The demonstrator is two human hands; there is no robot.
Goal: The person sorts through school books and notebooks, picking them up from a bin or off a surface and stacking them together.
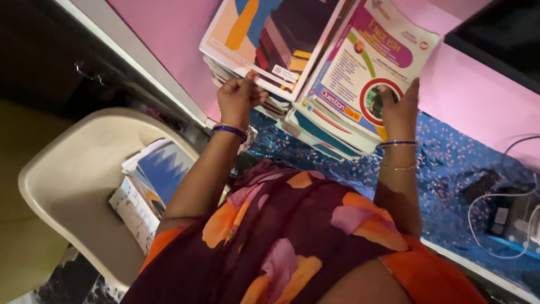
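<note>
My left hand (pixel 239 97) is closed on the near edge of a large book (pixel 270 34) whose cover shows a stack of books; it tops a pile of books (pixel 247 79) on the blue patterned table surface (pixel 450 163). My right hand (pixel 400 110) rests flat on a colourful workbook (pixel 360 67) with a pink, white and green cover, lying on a second pile (pixel 320 132) to the right. Both wrists wear bangles.
A cream plastic chair (pixel 73 174) stands at the left with several books (pixel 146 186) on its seat. A pink wall (pixel 484 95) runs behind the table. Cables and a dark device (pixel 500 217) lie at the right. A dark screen (pixel 500 34) sits top right.
</note>
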